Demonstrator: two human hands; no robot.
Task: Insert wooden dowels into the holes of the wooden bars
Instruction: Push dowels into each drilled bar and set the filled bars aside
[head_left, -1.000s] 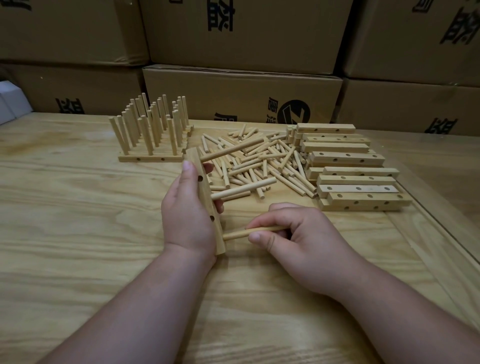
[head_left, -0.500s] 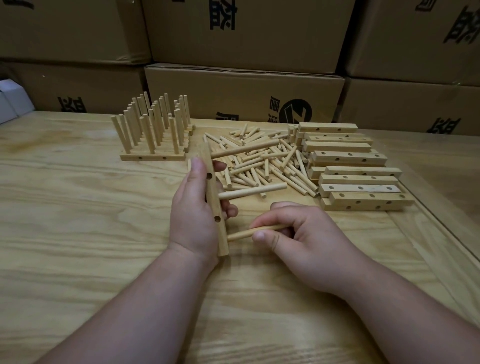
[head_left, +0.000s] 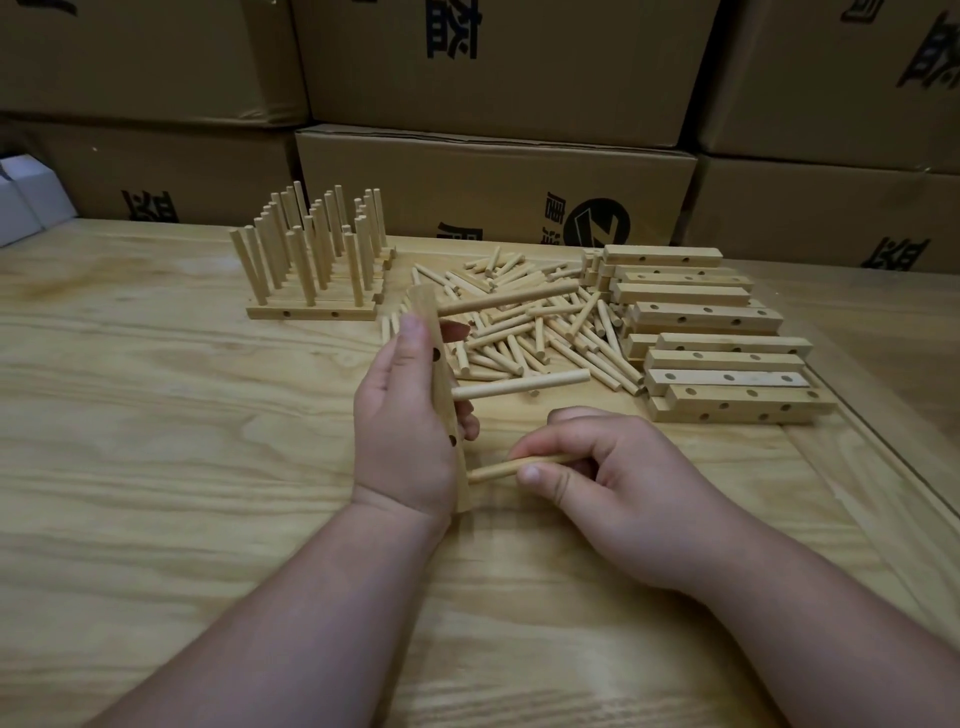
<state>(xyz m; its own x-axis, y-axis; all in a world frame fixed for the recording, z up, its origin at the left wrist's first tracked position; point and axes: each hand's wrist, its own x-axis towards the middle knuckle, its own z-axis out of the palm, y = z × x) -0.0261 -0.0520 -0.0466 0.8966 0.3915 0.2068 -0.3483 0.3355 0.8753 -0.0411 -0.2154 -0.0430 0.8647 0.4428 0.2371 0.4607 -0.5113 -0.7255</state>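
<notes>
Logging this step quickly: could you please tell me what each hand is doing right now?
Left hand: grips the wooden bar.
Right hand: pinches the dowel at the bar's lowest hole.

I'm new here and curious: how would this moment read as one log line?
left hand: holds bar | right hand: pinches dowel at bar | step: inserting
</notes>
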